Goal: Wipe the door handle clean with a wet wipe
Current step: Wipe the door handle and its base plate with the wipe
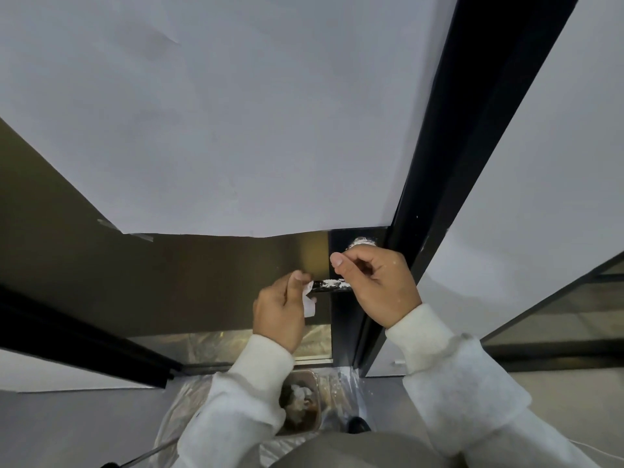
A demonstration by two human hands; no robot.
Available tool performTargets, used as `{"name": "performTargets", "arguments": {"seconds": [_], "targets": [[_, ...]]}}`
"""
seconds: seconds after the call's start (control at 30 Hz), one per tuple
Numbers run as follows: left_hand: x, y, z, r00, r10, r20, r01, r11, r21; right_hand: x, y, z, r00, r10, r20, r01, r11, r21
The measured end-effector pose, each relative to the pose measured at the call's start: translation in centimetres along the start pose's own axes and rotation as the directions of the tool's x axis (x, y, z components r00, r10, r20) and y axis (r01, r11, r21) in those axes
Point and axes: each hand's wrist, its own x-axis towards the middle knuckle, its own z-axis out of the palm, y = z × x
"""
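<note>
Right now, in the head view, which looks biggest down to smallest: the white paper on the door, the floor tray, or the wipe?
1. Paper, by far.
2. Tray, partly hidden by a sleeve.
3. Wipe, pinched in the left hand.

We note white paper sheet [236, 113] taped over far door panel. We see brown tray [301, 405] with crumpled waste near bottom centre, resting on clear plastic sheeting [175, 417] covering floor.
</note>
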Motion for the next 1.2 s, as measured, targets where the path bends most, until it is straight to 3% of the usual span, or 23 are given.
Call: {"name": "performTargets", "arguments": {"seconds": [0.2, 0.37, 0.5, 0.6, 0.7, 0.77, 0.83, 0.9, 0.97, 1.03, 1.1, 1.2], "targets": [[1.7, 0.0, -0.8, 0.981, -0.17, 0.097, 0.189, 0.954, -0.234, -0.1, -0.4, 0.3, 1.0, -0.008, -0.026, 0.008, 1.0, 0.013], [3.2, -0.3, -2.4, 0.951, -0.098, 0.293, 0.097, 0.995, 0.02, 0.2, -0.4, 0.2, 0.999, -0.001, -0.045, 0.001, 1.0, 0.001], [4.3, -0.3, -2.8, 0.926, 0.026, 0.377, -0.13, 0.958, 0.254, 0.7, -0.3, 0.5, 0.999, 0.003, -0.043, -0.003, 1.0, -0.005], [4.1, -1.0, -2.5, 0.883, 0.279, 0.377, -0.429, 0.806, 0.408, 0.9, -0.2, 0.7, 0.999, 0.001, -0.046, -0.001, 1.0, -0.014], [3.9, -2.6, -1.7, 0.656, 0.672, 0.343, -0.742, 0.491, 0.456, 1.2, -0.1, 1.0, 0.999, -0.007, -0.033, 0.007, 1.0, -0.003], [4.2, -3.3, -1.5, 0.534, 0.779, 0.329, -0.807, 0.354, 0.473, 1.3, -0.1, 1.1, 1.0, -0.01, -0.025, 0.01, 1.0, -0.005], [4.5, -3.5, -1.4, 0.499, 0.799, 0.337, -0.819, 0.307, 0.484, 1.4, 0.0, 1.1, 1.0, -0.013, -0.021, 0.013, 1.0, -0.008], [4.4, -3.3, -1.6, 0.551, 0.76, 0.344, -0.804, 0.373, 0.463, 1.6, 0.1, 0.9, 1.0, -0.022, -0.016, 0.022, 1.0, -0.01], [3.9, -2.2, -2.0, 0.714, 0.612, 0.339, -0.699, 0.609, 0.374, 1.7, 0.0, 0.7, 0.999, -0.04, -0.021, 0.039, 0.999, -0.022], [3.9, -1.2, -2.2, 0.843, 0.391, 0.37, -0.504, 0.813, 0.291, 1.8, -0.1, 0.4, 0.997, -0.068, -0.028, 0.067, 0.997, -0.037], [4.3, 0.0, -2.2, 0.89, 0.172, 0.422, -0.287, 0.932, 0.223, 2.0, -0.3, 0.2, 0.993, -0.112, -0.027, 0.11, 0.993, -0.049], [4.8, 1.1, -2.1, 0.886, -0.028, 0.462, -0.067, 0.98, 0.189, 2.3, -0.4, -0.1, 0.986, -0.165, -0.013, 0.164, 0.985, -0.047]]}}
